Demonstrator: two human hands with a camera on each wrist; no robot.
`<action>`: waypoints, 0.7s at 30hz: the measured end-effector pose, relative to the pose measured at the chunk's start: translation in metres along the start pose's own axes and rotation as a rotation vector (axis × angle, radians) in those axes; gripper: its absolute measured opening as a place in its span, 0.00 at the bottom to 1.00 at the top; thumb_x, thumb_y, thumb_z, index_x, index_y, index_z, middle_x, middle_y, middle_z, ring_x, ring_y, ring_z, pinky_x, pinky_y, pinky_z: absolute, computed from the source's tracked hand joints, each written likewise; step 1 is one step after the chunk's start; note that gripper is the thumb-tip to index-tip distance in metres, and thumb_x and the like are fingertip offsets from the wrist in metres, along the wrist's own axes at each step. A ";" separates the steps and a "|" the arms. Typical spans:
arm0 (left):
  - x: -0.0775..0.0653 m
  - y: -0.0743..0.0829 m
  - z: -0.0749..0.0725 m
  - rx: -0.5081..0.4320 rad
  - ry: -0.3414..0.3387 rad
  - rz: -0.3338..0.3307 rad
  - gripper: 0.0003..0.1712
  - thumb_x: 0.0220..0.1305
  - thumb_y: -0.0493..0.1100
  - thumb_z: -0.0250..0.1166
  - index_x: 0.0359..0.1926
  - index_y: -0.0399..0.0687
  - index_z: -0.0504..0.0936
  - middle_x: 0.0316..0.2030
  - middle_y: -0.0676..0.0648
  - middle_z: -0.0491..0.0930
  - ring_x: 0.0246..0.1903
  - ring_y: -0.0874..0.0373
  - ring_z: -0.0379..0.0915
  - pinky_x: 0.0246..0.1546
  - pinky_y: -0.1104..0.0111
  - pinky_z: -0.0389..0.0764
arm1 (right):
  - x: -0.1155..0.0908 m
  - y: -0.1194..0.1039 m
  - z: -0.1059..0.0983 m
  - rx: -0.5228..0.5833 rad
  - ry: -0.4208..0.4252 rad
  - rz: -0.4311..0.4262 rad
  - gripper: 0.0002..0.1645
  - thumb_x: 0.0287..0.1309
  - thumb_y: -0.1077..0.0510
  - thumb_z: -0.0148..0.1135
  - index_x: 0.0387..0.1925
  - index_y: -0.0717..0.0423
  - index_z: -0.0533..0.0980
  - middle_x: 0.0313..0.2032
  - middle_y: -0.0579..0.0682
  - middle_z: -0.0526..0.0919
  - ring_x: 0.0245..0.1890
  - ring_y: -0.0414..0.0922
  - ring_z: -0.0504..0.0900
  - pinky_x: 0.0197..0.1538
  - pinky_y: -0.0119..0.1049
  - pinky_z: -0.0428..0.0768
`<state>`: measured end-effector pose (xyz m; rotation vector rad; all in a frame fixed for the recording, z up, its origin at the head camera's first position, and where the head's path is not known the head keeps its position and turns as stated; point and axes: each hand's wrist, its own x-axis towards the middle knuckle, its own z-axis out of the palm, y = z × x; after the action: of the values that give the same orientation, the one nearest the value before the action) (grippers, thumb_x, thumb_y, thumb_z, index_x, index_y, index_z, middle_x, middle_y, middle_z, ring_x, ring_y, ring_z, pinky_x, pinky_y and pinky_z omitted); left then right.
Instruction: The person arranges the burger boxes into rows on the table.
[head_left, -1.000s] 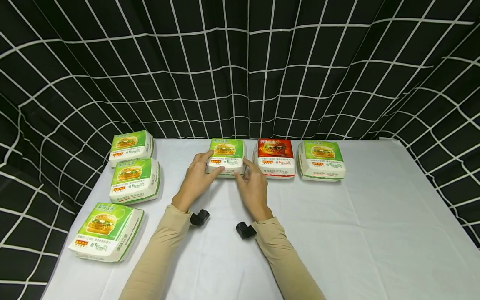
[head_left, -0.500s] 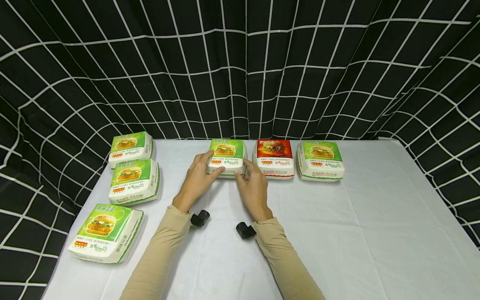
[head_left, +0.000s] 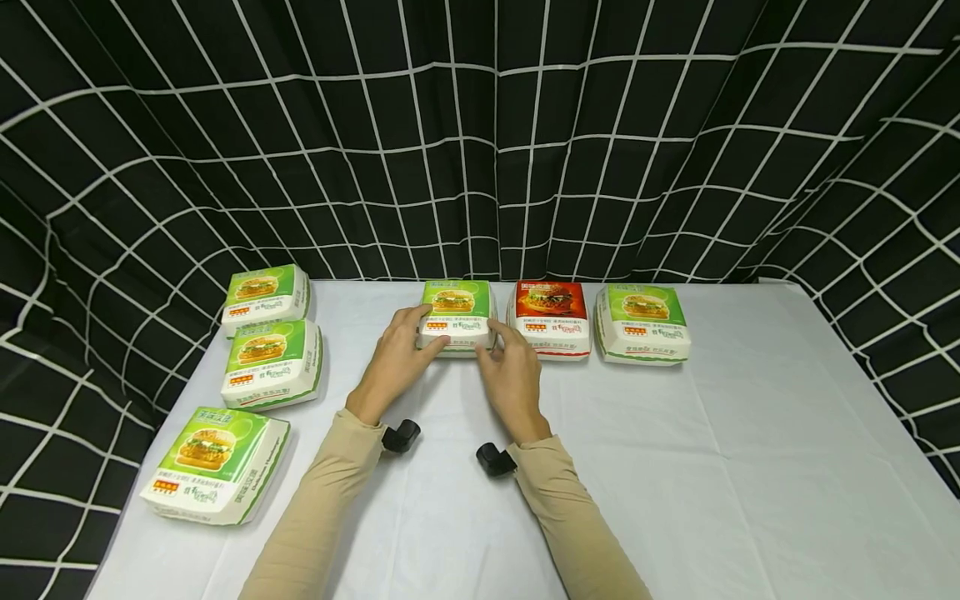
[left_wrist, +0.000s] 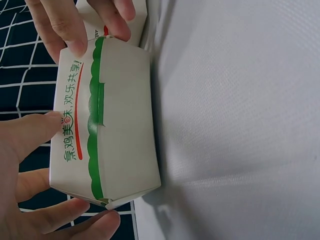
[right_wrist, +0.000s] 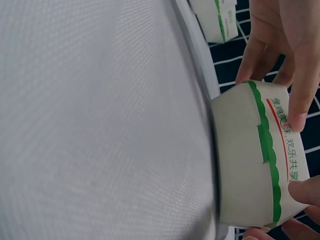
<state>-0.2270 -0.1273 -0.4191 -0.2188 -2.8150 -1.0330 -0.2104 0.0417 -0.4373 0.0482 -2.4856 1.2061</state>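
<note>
A black curtain with a white grid (head_left: 360, 117) hangs in folds behind and along both sides of the bench (head_left: 787, 458), which is covered in creased white cloth. Two tan sleeves reach in from the near edge, the left sleeve (head_left: 311, 508) and the right sleeve (head_left: 573, 517).

Seven burger cartons stand on the bench. Down its left side run the nearest green carton (head_left: 213, 467), set apart, then the middle green carton (head_left: 272, 365) and the far green carton (head_left: 264, 298), those two close together. Along the far edge, the centre green carton (head_left: 457, 321) sits just beside the red-topped carton (head_left: 551, 321), with the end green carton (head_left: 642, 325) just right of that.

The left hand (head_left: 393, 354) and right hand (head_left: 513, 379) hold the centre green carton between them. Each grip is only as wide as its corner of the carton: thumb on the front face, fingers around the side.

A small black device sits at each wrist, the left device (head_left: 401, 436) and the right device (head_left: 495, 459). Smallest is the held carton's front print: green characters, a red line and a green scalloped band.
</note>
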 end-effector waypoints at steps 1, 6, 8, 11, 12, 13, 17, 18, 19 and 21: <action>0.000 0.000 0.000 0.002 -0.001 0.000 0.36 0.57 0.54 0.63 0.63 0.43 0.64 0.59 0.39 0.66 0.54 0.47 0.68 0.56 0.54 0.69 | 0.000 0.000 0.000 -0.006 0.001 -0.001 0.23 0.49 0.58 0.67 0.50 0.53 0.77 0.48 0.55 0.81 0.31 0.45 0.84 0.37 0.42 0.80; 0.000 0.000 -0.001 0.006 0.001 0.000 0.37 0.57 0.55 0.63 0.63 0.43 0.65 0.60 0.39 0.66 0.59 0.45 0.65 0.60 0.53 0.66 | -0.001 -0.002 -0.003 -0.036 0.006 -0.011 0.23 0.49 0.58 0.67 0.50 0.53 0.77 0.47 0.54 0.81 0.29 0.45 0.83 0.34 0.42 0.78; -0.001 0.000 -0.002 0.005 0.003 -0.002 0.37 0.57 0.55 0.62 0.63 0.44 0.64 0.60 0.39 0.65 0.60 0.45 0.64 0.61 0.53 0.65 | -0.001 -0.002 -0.003 -0.042 0.010 -0.013 0.23 0.49 0.58 0.67 0.50 0.53 0.77 0.46 0.54 0.82 0.30 0.45 0.83 0.34 0.42 0.78; -0.003 0.001 -0.005 0.007 0.007 -0.007 0.37 0.57 0.55 0.62 0.63 0.45 0.64 0.60 0.39 0.65 0.60 0.44 0.63 0.61 0.53 0.65 | 0.000 -0.004 -0.005 -0.042 0.021 -0.023 0.23 0.48 0.57 0.67 0.49 0.53 0.77 0.46 0.54 0.82 0.32 0.48 0.82 0.36 0.44 0.78; -0.003 0.001 -0.006 0.009 0.007 -0.007 0.37 0.57 0.55 0.62 0.63 0.45 0.64 0.61 0.39 0.65 0.60 0.44 0.63 0.61 0.53 0.65 | 0.000 -0.004 -0.006 -0.042 0.023 -0.024 0.22 0.48 0.58 0.67 0.49 0.53 0.77 0.46 0.54 0.82 0.34 0.49 0.82 0.36 0.45 0.77; -0.004 0.001 -0.007 0.009 0.009 -0.007 0.37 0.57 0.55 0.62 0.64 0.45 0.64 0.61 0.39 0.65 0.61 0.44 0.63 0.62 0.53 0.64 | 0.000 -0.005 -0.007 -0.042 0.025 -0.025 0.23 0.48 0.57 0.67 0.49 0.53 0.77 0.46 0.54 0.82 0.37 0.50 0.82 0.38 0.45 0.77; -0.007 0.003 -0.012 0.005 0.020 0.000 0.36 0.58 0.55 0.62 0.63 0.44 0.64 0.61 0.39 0.64 0.61 0.44 0.62 0.62 0.53 0.64 | 0.002 -0.007 -0.012 -0.058 0.018 -0.017 0.23 0.47 0.56 0.68 0.49 0.53 0.78 0.48 0.52 0.82 0.48 0.50 0.80 0.45 0.46 0.77; -0.008 0.004 -0.013 0.004 0.024 0.003 0.36 0.58 0.55 0.62 0.63 0.44 0.64 0.61 0.39 0.64 0.61 0.44 0.62 0.62 0.53 0.63 | 0.002 -0.008 -0.013 -0.061 0.012 -0.010 0.24 0.47 0.56 0.68 0.49 0.52 0.77 0.48 0.51 0.82 0.48 0.50 0.80 0.45 0.46 0.77; -0.009 0.004 -0.015 0.002 0.028 0.007 0.36 0.58 0.55 0.61 0.63 0.45 0.64 0.61 0.39 0.65 0.62 0.44 0.62 0.62 0.53 0.64 | 0.003 -0.009 -0.014 -0.063 0.007 -0.006 0.24 0.47 0.55 0.68 0.49 0.52 0.78 0.48 0.51 0.82 0.49 0.49 0.80 0.45 0.46 0.77; -0.011 0.006 -0.018 0.001 0.038 0.012 0.35 0.58 0.55 0.61 0.63 0.46 0.65 0.61 0.40 0.65 0.61 0.45 0.62 0.62 0.52 0.64 | 0.004 -0.010 -0.018 -0.065 -0.006 0.004 0.23 0.47 0.55 0.68 0.49 0.51 0.78 0.47 0.50 0.83 0.46 0.48 0.81 0.43 0.45 0.78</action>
<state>-0.2135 -0.1360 -0.4037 -0.2136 -2.7772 -1.0223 -0.2063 0.0492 -0.4183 0.0305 -2.5291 1.1276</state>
